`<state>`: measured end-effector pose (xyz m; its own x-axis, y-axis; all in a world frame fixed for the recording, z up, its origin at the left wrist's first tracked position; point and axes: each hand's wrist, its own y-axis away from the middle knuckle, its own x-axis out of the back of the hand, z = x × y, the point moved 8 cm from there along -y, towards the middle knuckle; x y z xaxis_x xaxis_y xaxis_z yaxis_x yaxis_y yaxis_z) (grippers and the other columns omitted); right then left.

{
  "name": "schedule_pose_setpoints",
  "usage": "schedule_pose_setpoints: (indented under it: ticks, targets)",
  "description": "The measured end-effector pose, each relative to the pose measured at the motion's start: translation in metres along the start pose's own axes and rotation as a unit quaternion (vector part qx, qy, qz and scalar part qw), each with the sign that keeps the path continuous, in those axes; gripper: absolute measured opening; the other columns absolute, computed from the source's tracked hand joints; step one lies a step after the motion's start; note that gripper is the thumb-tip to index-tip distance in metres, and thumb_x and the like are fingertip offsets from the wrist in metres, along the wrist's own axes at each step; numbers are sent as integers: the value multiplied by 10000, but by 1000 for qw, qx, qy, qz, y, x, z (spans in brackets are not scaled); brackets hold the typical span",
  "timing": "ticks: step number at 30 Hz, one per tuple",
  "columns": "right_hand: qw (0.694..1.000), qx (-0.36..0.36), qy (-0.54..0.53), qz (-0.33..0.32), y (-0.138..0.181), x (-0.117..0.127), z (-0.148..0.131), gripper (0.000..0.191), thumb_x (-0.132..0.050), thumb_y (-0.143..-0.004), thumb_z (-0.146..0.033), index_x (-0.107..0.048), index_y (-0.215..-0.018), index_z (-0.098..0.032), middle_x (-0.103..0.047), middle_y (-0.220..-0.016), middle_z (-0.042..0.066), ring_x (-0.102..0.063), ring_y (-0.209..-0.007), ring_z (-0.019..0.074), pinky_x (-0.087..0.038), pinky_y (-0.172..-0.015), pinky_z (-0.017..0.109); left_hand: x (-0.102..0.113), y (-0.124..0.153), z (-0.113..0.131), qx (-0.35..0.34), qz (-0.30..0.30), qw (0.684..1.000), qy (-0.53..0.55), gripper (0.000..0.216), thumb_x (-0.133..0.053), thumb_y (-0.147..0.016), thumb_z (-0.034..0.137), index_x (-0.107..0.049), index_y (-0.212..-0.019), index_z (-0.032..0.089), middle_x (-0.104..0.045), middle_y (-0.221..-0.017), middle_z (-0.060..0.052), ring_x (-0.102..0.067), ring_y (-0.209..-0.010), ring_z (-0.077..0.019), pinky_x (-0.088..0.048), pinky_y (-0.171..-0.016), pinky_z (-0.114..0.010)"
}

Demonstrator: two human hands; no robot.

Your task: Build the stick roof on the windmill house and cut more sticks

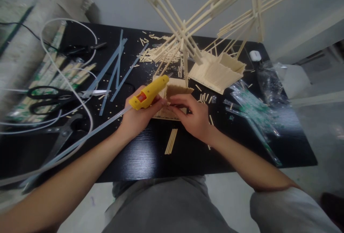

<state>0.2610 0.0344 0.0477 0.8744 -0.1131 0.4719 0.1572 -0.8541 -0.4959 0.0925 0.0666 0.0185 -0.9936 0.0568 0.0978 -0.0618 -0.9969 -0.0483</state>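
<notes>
My left hand [141,113] is closed around a yellow hot glue gun [149,92], its nozzle pointing up and right and a long clear glue stick trailing from its back. The thumb of that hand meets the fingertips of my right hand [194,113], which are pinched together at the front of a wooden-stick windmill model [177,82]. Whatever the right fingers pinch is too small to make out. Crossed stick blades [183,34] rise above this model. Below my hands lies a small row of short wooden sticks [171,141] on the black table [139,161].
A second stick windmill [217,70] stands behind to the right. Scissors [64,97], pliers [64,129], a white cable [86,109], glue sticks [115,61] and bagged sticks [48,79] crowd the left. Plastic wrappers [255,107] lie right; stick offcuts [163,52] are scattered behind.
</notes>
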Motion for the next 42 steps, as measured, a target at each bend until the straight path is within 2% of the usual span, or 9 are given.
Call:
schedule_pose_setpoints:
  ticks: [9, 14, 21, 24, 27, 32, 35, 38, 42]
  targets:
    - [1000, -20, 0, -17, -1, 3, 3, 217, -798, -929, -257, -700, -1123, -243, -821, -1040, 1, -815, -925, 167, -668, -862, 288, 3, 0, 1, -17, 3, 1000, -15, 250, -816, -813, 350, -596, -835, 232, -655, -829, 10, -622, -784, -161, -539, -749, -307]
    - [1000, -27, 8, 1, -2, 22, -2, 246, -828, -904, -289, -723, -1121, -243, -819, -1051, 10, -805, -853, 162, -675, -819, 293, 11, -1, 8, -43, 24, 998, -42, 227, -803, -826, 321, -594, -801, 235, -633, -794, 15, -593, -746, -157, -517, -706, -313]
    - [997, -40, 45, 46, 11, 47, 2, 91, -817, -906, -256, -751, -967, -268, -807, -893, -23, -773, -740, 158, -665, -723, 301, 24, -1, 8, -63, 36, 993, -95, 210, -797, -844, 331, -607, -804, 250, -674, -807, -3, -623, -751, -181, -509, -661, -335]
    - [998, -45, 51, 19, 17, 49, 3, 40, -755, -945, -217, -737, -948, -252, -791, -874, -19, -758, -726, 150, -647, -723, 297, 26, 2, 9, -81, 38, 991, -101, 192, -790, -846, 357, -634, -830, 246, -681, -792, 3, -632, -725, -177, -506, -659, -337]
    - [997, -46, 50, -26, 25, 46, -3, 77, -659, -992, -187, -716, -987, -238, -769, -845, -15, -739, -697, 139, -627, -695, 281, 27, 5, 10, -97, 47, 988, -113, 235, -807, -828, 406, -636, -849, 245, -663, -748, 20, -605, -671, -165, -479, -616, -325]
    - [987, -43, 88, -127, 47, 29, -15, 121, -634, -1019, -260, -711, -1112, -255, -754, -793, -25, -709, -638, 129, -567, -607, 241, 27, 6, 10, -99, 56, 985, -127, 238, -800, -833, 402, -620, -840, 246, -645, -714, 26, -572, -635, -155, -464, -597, -320]
    - [971, -58, 127, -194, 63, 14, -16, 307, -706, -986, -442, -694, -1212, -234, -693, -743, -26, -680, -629, 143, -568, -618, 263, 29, 5, 9, -100, 61, 985, -126, 250, -797, -838, 417, -614, -842, 247, -641, -701, 32, -575, -626, -153, -458, -594, -316]
    - [955, -78, 189, -214, 76, 6, -15, 615, -771, -877, -616, -646, -1306, -194, -715, -915, 57, -724, -804, 232, -621, -710, 374, 30, 5, 8, -100, 63, 984, -130, 257, -802, -835, 425, -614, -847, 249, -632, -692, 41, -576, -614, -147, -454, -595, -309]
    - [943, -103, 224, -225, 88, -3, -14, 709, -804, -841, -614, -603, -1346, -159, -701, -1134, 158, -735, -992, 325, -646, -809, 499, 33, 3, 10, -103, 68, 982, -142, 258, -814, -822, 421, -624, -846, 249, -636, -689, 40, -570, -608, -145, -460, -594, -307]
